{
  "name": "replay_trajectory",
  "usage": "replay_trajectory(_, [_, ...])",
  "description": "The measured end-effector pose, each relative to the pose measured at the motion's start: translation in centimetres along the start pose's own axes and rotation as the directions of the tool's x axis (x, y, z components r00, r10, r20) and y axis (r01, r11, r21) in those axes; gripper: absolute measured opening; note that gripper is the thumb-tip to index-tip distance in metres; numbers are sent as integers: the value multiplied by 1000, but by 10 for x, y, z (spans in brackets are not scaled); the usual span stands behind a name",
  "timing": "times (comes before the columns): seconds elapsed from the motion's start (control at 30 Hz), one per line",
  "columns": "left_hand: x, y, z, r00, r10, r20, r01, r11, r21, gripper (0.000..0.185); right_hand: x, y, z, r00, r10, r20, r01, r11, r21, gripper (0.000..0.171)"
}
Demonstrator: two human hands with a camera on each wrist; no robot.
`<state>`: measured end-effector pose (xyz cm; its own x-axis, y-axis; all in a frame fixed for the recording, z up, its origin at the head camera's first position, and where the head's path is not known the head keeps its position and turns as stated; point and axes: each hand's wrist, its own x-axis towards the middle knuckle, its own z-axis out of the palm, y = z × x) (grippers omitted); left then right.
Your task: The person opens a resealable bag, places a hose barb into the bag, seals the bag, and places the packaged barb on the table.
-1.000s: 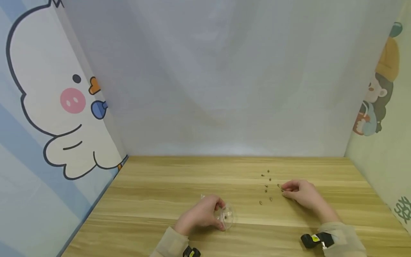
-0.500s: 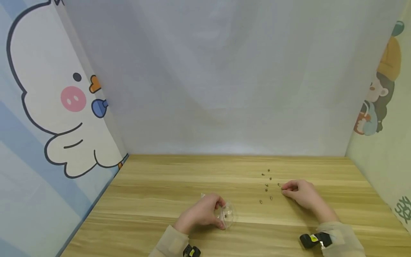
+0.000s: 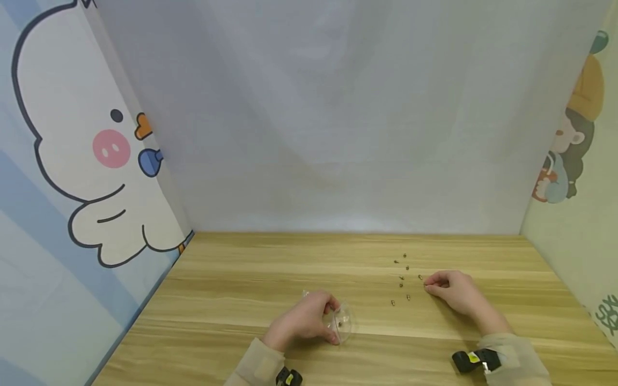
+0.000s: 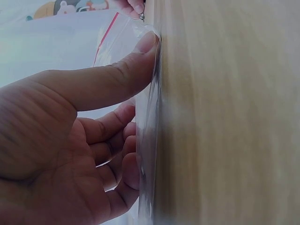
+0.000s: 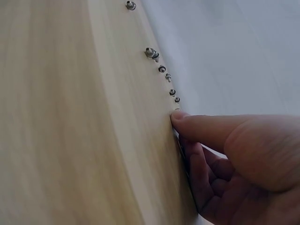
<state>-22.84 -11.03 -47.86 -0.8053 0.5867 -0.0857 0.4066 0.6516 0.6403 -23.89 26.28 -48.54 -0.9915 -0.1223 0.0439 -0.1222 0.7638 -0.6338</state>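
First: State the risks from here.

Second: In my judgement, the small metal fitting [image 4: 142,17] in the right hand [image 3: 452,292] could drop and roll if the pinch slackens, being short and seemingly rounded; the mouth of the clear plastic bag [image 3: 346,327] could fold closed if the left hand [image 3: 304,321] relaxes, the film being thin and limp; a careless fingertip could scatter the loose metal fittings [image 5: 131,5].

First: Condition and position of both hands?

Second: Left hand curled, gripping the bag between thumb and fingers, low over the wooden tabletop [image 3: 232,279]; right hand pinching its fitting at thumb and fingertips, just beside the loose ones and well apart from the bag.

First: Appearance of the goods?

Second: Loose fittings dull and metallic, some with a wider collar, spread singly on the tabletop between the hands and farther back; bag transparent, creased, with a red strip [image 4: 105,40] along one edge; one dark speck [image 3: 340,324] shows through the film, whether inside or beneath I cannot tell.
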Motion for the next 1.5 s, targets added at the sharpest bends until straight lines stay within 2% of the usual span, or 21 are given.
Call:
replay_trajectory(0.43, [0,1,-1,1000,-12,7,12,1000,4,61,0,2,1,1000,-9,8,8,1000,12,12])
replay_trajectory(0.67, [1,0,0,1000,-15,6,15,1000,1,61,0,-2,1,999,-48,14,48,999,-3,11])
replay_trajectory(0.87, [1,0,0,1000,-12,7,12,1000,12,61,2,-19,3,993,-104,50,103,995,19,14])
replay_trajectory(1.1, [-1,1,-1,1000,10,-2,-10,1000,-7,61,5,-41,13,984,-155,83,146,984,98,12])
replay_trajectory(1.2, [-1,0,-1,1000,9,0,-9,1000,-7,61,5,-48,19,975,-200,101,186,973,135,13])
replay_trajectory(1.5, [2,-2,0,1000,15,-10,-15,1000,-1,61,5,-65,34,951,-261,167,229,955,189,14])
